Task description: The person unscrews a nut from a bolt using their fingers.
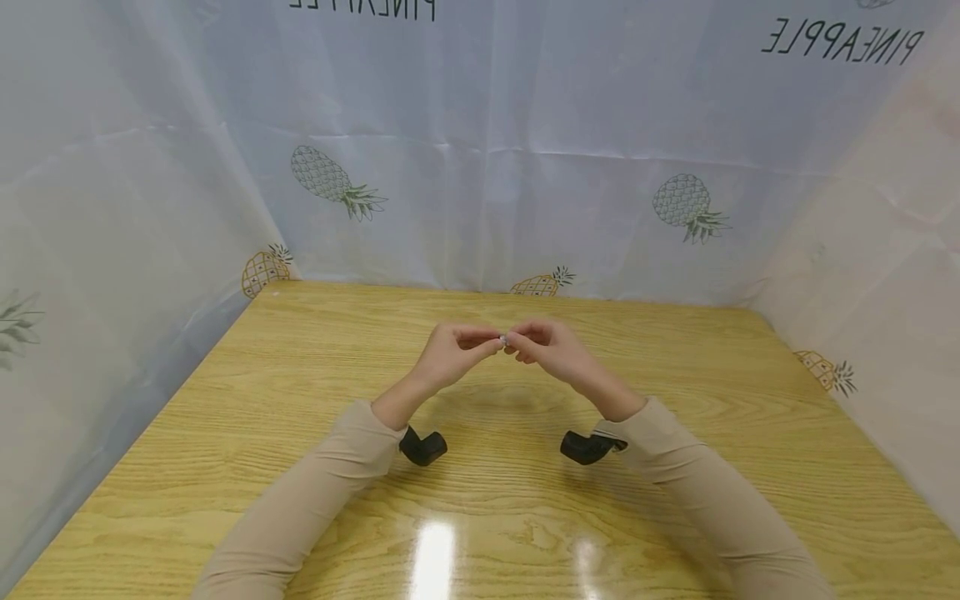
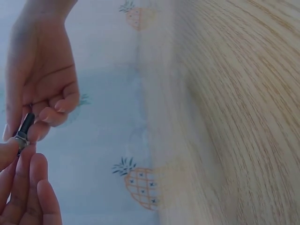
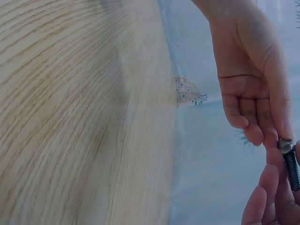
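Tabletop (image 1: 510, 508): one wood-grained surface under our work, with printed cloth (image 1: 562, 100) around it.
Left hand (image 1: 453, 350): we pinch the bolt (image 3: 292, 171) near its shiny end, thumb against fingers.
Right hand (image 1: 553, 350): we pinch the same bolt, fingertips nearly closed; exactly where along it, we cannot tell.
Bolt count: one, between our two hands, above the table.
Sleeves (image 1: 300, 492): two, tan, with two black pieces (image 1: 426, 448) beside the cuffs.
Orange-outlined pineapples (image 1: 264, 273): three in our head view.
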